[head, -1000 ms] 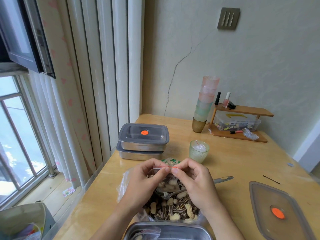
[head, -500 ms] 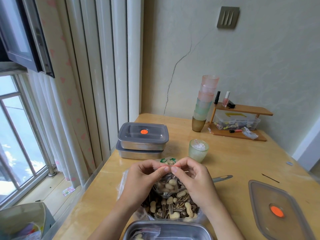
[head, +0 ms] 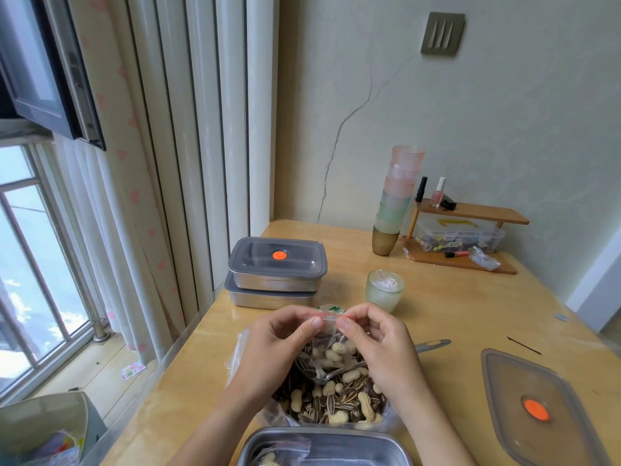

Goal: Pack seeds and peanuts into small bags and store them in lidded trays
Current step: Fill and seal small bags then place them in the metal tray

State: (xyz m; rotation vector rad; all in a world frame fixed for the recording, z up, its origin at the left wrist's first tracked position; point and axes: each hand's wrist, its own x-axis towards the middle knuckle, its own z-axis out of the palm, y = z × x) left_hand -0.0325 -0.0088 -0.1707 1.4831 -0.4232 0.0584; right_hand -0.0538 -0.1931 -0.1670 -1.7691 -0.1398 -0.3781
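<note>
My left hand (head: 274,344) and my right hand (head: 379,344) pinch the red zip strip at the top of a small clear bag (head: 331,348) filled with peanuts and seeds. It hangs above a large open bag of peanuts and sunflower seeds (head: 336,401) with a metal spoon (head: 433,344) lying in it. An open steel tray (head: 353,443) at the bottom edge holds a filled small bag (head: 279,454). Its loose lid (head: 537,405) with an orange dot lies to the right. Two lidded trays (head: 275,270) are stacked at the back left.
A green glass (head: 384,290) holding empty small bags stands behind my hands. A stack of coloured cups (head: 396,203) and a wooden shelf (head: 470,230) with bottles and a clear box stand against the wall. The table's left edge runs by the curtain and window.
My thumbs have slid slightly apart along the zip strip of the small bag; both hands have stayed in place above the large bag.
</note>
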